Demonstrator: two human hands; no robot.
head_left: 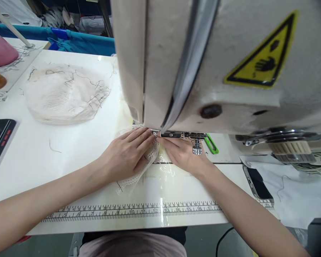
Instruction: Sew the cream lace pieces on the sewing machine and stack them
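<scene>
My left hand (131, 151) lies palm down on a strip of white lace (152, 155), its fingers stretched towards the machine's presser foot (155, 132). The thumb is bent in beside the lace. From under that hand the strip trails towards me, with a dark thread at its end. On the other side, my right hand (186, 153) rests low on the table, fingers stretched out to the left. Its fingertips and part of its back are hidden by the metal fittings of the sewing machine (171, 71), so whether they touch the lace cannot be made out.
A sheer white fabric bundle (66, 94) with loose threads lies at left. Near the machine are a green-handled tool (212, 144) and a brush (291, 150). A phone (258, 182) rests on white cloth (302, 189). A ruler strip (131, 211) runs along the front edge.
</scene>
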